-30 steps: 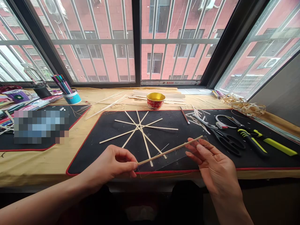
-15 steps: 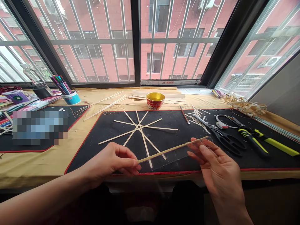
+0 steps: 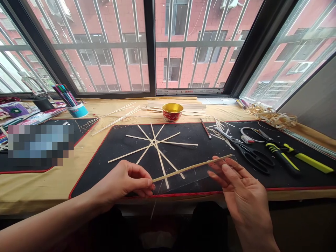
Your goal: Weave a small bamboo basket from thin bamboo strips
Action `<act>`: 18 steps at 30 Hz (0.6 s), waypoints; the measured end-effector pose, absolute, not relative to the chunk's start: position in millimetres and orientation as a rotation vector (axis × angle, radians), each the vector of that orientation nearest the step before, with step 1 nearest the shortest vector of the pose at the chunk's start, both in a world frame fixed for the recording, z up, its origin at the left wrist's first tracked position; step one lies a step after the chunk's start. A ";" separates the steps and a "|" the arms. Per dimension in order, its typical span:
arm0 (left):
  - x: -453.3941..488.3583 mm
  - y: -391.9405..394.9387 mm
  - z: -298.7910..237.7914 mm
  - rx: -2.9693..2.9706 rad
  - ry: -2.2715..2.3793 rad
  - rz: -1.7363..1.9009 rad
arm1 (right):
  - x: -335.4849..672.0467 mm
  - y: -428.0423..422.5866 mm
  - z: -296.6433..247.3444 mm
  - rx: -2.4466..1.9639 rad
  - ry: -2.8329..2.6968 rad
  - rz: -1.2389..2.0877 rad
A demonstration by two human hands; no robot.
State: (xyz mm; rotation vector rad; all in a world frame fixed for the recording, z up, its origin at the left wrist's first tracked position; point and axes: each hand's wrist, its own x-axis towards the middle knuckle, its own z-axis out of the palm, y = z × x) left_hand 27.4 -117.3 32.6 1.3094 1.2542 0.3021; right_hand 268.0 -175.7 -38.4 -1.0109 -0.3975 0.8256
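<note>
1. Table (image 3: 39,185) – tan cloth, runs under barred window. Pen cup (image 3: 77,110) far L, curled shavings (image 3: 273,117) far R.
2. Mat (image 3: 210,143) – black, red edging, centre of table.
3. L hand (image 3: 123,182) – at mat's near edge. Thumb + forefinger pinched on near end of strip (image 3: 191,167); other fingers curled under.
4. R hand (image 3: 241,196) – near edge, R of centre. Fingers part-extended, strip's far end lying across fingertips w/ a clear sheet (image 3: 196,177) beneath. Whether thumb clamps it: can't tell.
5. Star of strips (image 3: 154,145) – several pale strips crossed at one pt, flat on mat, just beyond hands.
6. Scissors (image 3: 252,155) – black, on mat R; yellow-handled tools (image 3: 285,159) beside.
7. Bowl (image 3: 172,112) – red outside, gold inside, just behind mat.
8. Strip – in air over mat's near edge, between both hands, slanting up to R.
   - Handling (est.): v. light. Springy lengthwise, prob. snaps or splits if bent hard. Smooth face, edges may splinter.
   - Grip: best taken at both ends by fingertip pinch, light pressure, mid-span free.
   - Look: long, thin, flat, pale straw colour, straight, even width, no marks seen.
9. Sliver (image 3: 153,209) – hair-thin, hanging below L hand's fingers past table edge. Attached or loose: can't tell.
</note>
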 end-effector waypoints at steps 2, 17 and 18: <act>26.3 -117.3 32.4 1.325 1.255 0.298 | 266.3 -176.0 -37.4 -1.011 -0.392 0.831; -10.5 -127.1 16.9 1.331 1.293 0.323 | 232.5 -183.0 -22.2 -0.980 -0.445 0.867; -11.9 -128.0 16.2 1.323 1.305 0.339 | 230.2 -183.2 -21.6 -0.974 -0.451 0.872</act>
